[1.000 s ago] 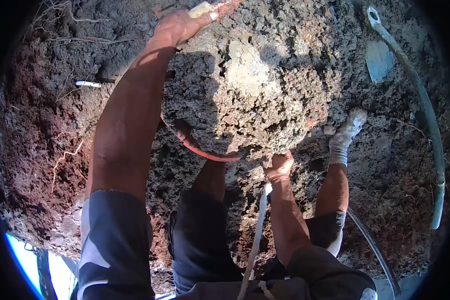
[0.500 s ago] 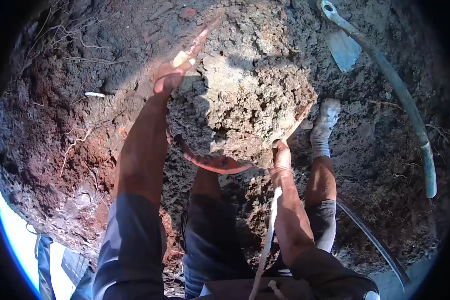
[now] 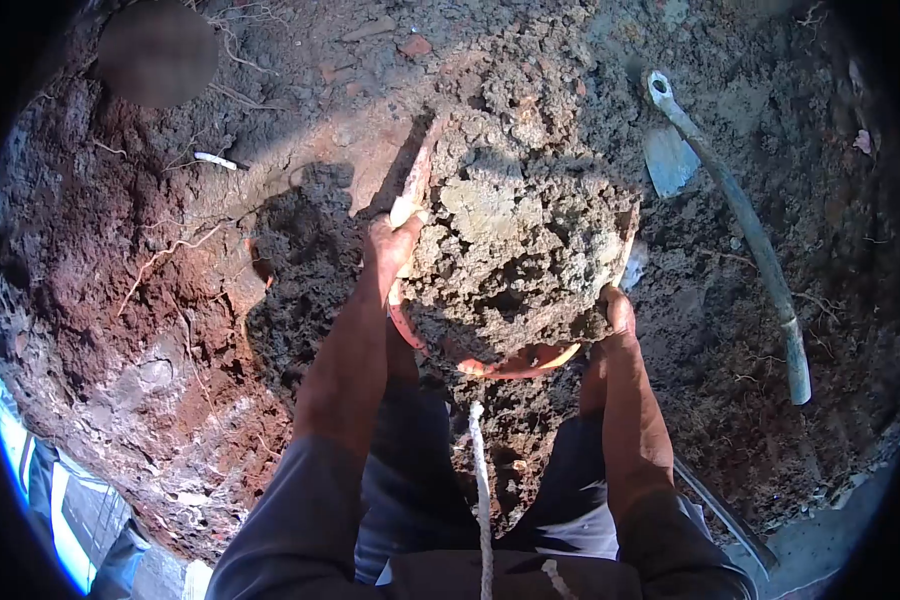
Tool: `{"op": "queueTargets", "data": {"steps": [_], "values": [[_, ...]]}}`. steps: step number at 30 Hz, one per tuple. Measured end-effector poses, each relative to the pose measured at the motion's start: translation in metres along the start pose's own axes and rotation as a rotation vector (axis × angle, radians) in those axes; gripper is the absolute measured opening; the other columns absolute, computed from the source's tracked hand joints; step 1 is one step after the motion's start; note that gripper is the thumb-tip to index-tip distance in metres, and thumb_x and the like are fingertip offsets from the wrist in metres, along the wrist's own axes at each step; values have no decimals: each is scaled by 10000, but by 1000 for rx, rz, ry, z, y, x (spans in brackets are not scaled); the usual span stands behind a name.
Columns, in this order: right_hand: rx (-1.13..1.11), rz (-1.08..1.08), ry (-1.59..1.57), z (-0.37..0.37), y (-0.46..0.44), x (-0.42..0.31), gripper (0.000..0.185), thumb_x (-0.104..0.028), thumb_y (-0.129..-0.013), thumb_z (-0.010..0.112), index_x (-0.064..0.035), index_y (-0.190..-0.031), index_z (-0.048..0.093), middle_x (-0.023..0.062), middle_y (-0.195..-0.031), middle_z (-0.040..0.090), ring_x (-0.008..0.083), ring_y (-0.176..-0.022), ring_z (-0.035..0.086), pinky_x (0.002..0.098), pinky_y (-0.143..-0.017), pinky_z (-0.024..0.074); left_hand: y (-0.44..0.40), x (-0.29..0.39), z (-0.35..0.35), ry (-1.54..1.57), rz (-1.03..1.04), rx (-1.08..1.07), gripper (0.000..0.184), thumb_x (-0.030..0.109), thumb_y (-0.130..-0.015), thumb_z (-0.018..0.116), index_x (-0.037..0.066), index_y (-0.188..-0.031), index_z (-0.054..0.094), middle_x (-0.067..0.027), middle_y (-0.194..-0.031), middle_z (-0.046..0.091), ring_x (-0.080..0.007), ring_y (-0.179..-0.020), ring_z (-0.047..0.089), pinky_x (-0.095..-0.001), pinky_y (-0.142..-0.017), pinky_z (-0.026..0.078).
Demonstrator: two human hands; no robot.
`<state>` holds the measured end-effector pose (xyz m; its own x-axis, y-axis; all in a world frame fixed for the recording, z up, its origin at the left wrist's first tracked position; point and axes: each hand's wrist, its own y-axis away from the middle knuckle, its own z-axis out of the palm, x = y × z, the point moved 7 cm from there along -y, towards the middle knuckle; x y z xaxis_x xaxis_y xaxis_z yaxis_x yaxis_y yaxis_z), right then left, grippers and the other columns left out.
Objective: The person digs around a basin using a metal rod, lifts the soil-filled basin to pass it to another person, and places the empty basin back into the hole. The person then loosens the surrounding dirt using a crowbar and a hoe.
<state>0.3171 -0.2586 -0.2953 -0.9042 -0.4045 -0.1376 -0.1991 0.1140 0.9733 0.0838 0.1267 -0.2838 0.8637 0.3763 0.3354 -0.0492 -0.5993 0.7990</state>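
A red-rimmed basin, heaped with clumpy grey-brown soil, is held between my two hands in front of my legs. My left hand is closed around its left edge, at a pale patch on the rim. On the right side my right hand grips the edge, thumb near the soil. Soil hides most of the basin, and the undersides of both hands are out of sight. A white rope hangs below the basin, between my legs.
Rough soil with thin roots surrounds me. To the right lie a long curved handle and a flat pale piece. A white stick lies at the left, a dark strip at the lower right. Sheeting shows lower left.
The loaded basin has shifted away from the upper area toward my body and looks more level. Both hands have moved with it, still gripping. The soil patch left of it is now uncovered.
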Motion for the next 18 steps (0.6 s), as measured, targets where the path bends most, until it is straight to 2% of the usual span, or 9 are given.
{"op": "queueTargets", "data": {"steps": [5,6,9,10,11,13,15,16,18], "values": [[-30,-162,46,13,43,-13,259,-92,-753,484,-57,-990,582,0,-753,517,140,-663,491,278,-625,413,23,-4,-2,117,-19,-16,364,302,-786,693,48,-1046,662,-80,-893,685,-175,-778,618,-320,-699,471],[-50,-181,-42,23,73,-22,236,-82,-757,481,-51,-970,577,12,-778,535,143,-681,505,279,-635,422,44,0,-10,126,-106,2,404,354,-785,677,49,-1050,654,-118,-919,692,-214,-829,652,-344,-730,488],[-16,-356,52,48,169,-68,202,-148,-761,474,-37,-898,575,18,-774,536,131,-622,474,274,-575,402,58,-8,-22,293,149,-82,478,456,-760,657,62,-1031,659,-152,-875,686,-255,-796,658,-332,-707,493],[-86,-527,217,46,183,-79,211,-189,-784,455,-36,-870,572,18,-750,535,115,-613,451,263,-554,375,75,3,-47,113,75,-92,496,508,-748,637,91,-1015,668,-154,-853,685,-271,-791,657,-339,-704,488],[-119,-583,233,47,204,-87,239,-203,-791,450,-24,-883,578,29,-778,547,125,-644,472,270,-579,389,96,6,-62,249,-5,-77,480,505,-744,638,101,-1001,671,-152,-838,682,-274,-762,655,-356,-678,488],[-154,-625,204,63,270,-104,295,-232,-805,439,0,-909,588,52,-834,573,146,-707,512,283,-629,416,117,8,-105,206,162,109,432,499,-754,631,119,-952,684,-122,-724,661,-260,-666,642,-375,-625,489],[-196,-737,242,87,343,-115,353,-261,-819,428,25,-935,599,75,-890,599,167,-769,553,297,-679,444,164,34,-159,259,241,88,336,392,-797,647,93,-948,675,-44,-692,618,-166,-641,572,-323,-608,457],[-208,-887,321,101,384,-128,346,-253,-810,438,27,-936,599,81,-892,602,177,-782,558,302,-690,445,201,46,-195,322,248,31,267,292,-831,666,57,-958,663,25,-699,586,-71,-642,507,-264,-599,425],[-215,-1158,490,125,485,-139,335,-237,-792,459,32,-937,598,94,-895,606,196,-808,569,312,-713,447,269,57,-279,592,449,79,214,257,-857,643,55,-927,661,41,-622,530,-48,-575,452,-258,-524,389]]}}
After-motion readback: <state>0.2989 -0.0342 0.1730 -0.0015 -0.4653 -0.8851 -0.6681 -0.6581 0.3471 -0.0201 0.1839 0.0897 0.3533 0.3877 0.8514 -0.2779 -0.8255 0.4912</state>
